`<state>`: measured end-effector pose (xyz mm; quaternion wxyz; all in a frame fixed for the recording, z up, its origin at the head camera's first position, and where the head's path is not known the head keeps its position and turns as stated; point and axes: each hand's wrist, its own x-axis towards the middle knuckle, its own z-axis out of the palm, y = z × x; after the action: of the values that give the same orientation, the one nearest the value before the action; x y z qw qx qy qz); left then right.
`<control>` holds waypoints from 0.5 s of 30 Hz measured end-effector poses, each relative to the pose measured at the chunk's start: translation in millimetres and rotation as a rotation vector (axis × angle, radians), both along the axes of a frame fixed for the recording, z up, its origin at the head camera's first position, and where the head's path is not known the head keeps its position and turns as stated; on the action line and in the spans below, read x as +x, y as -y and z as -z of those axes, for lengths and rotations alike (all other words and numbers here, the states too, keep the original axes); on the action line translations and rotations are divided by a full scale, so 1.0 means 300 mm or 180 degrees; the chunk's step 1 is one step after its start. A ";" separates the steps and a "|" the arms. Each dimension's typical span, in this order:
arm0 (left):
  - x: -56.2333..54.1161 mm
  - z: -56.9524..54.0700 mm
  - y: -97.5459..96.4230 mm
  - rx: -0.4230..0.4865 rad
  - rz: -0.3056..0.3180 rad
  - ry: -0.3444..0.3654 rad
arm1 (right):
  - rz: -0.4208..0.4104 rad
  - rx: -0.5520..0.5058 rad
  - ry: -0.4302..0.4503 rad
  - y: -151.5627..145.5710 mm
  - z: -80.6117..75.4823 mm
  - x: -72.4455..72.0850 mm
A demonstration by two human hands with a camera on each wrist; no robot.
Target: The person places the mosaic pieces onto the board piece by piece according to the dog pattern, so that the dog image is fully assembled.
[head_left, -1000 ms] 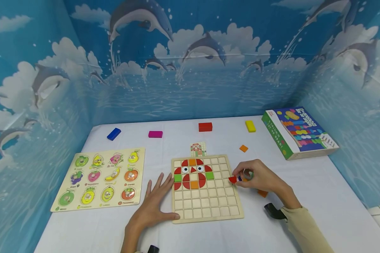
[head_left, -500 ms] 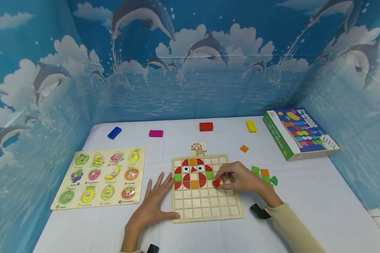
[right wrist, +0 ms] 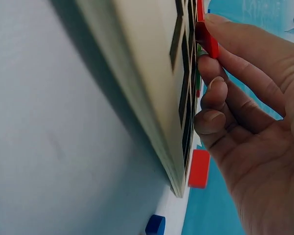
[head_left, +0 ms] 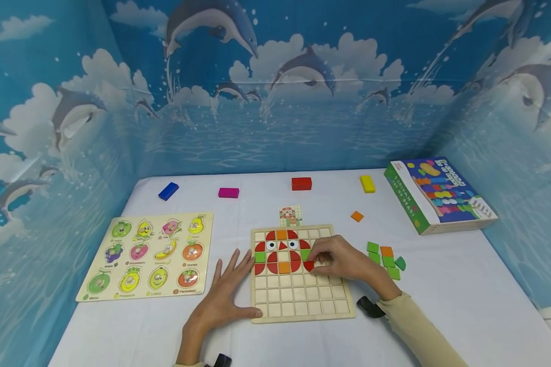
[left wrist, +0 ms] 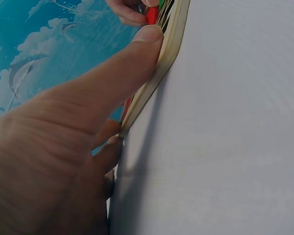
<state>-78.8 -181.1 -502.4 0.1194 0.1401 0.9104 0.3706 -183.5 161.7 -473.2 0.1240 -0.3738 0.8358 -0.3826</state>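
Observation:
A wooden grid board [head_left: 303, 309] lies on the white table, with red, green and orange tiles forming a face in its upper rows. My right hand [head_left: 344, 259] pinches a red quarter-round tile [head_left: 308, 265] between thumb and index finger, just below the right green square [head_left: 305, 254]. In the right wrist view, that red tile [right wrist: 207, 40] is tilted at the board surface, its far side hidden by the fingertips. My left hand [head_left: 222, 293] lies spread along the board's left edge, thumb on the lower-left corner; the left wrist view shows the thumb [left wrist: 112, 71] pressing the rim.
Right of the board lie several green tiles [head_left: 388, 261] and an orange tile [head_left: 386, 251]. A pattern card [head_left: 291, 216] touches the board's far edge. A fruit puzzle [head_left: 142, 255] lies left, a box [head_left: 441, 193] far right. Blue [head_left: 168, 191], pink, red and yellow blocks line the back.
My right hand has moved left from beside the board to over it, bringing the red tile under the green square and uncovering the loose tiles. My left hand stays put.

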 end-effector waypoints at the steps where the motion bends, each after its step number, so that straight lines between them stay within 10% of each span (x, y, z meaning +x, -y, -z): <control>1: 0.000 0.000 0.000 0.0003 -0.0002 0.0000 | -0.0005 0.0005 -0.0011 0.002 -0.002 0.000; 15: 0.002 0.002 -0.002 -0.0016 -0.0063 0.0003 | 0.0027 0.0134 -0.0119 0.018 -0.002 0.004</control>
<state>-78.2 -180.3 -503.0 0.1164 0.1305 0.9126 0.3696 -182.2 156.2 -472.6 0.1145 -0.3746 0.8474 -0.3585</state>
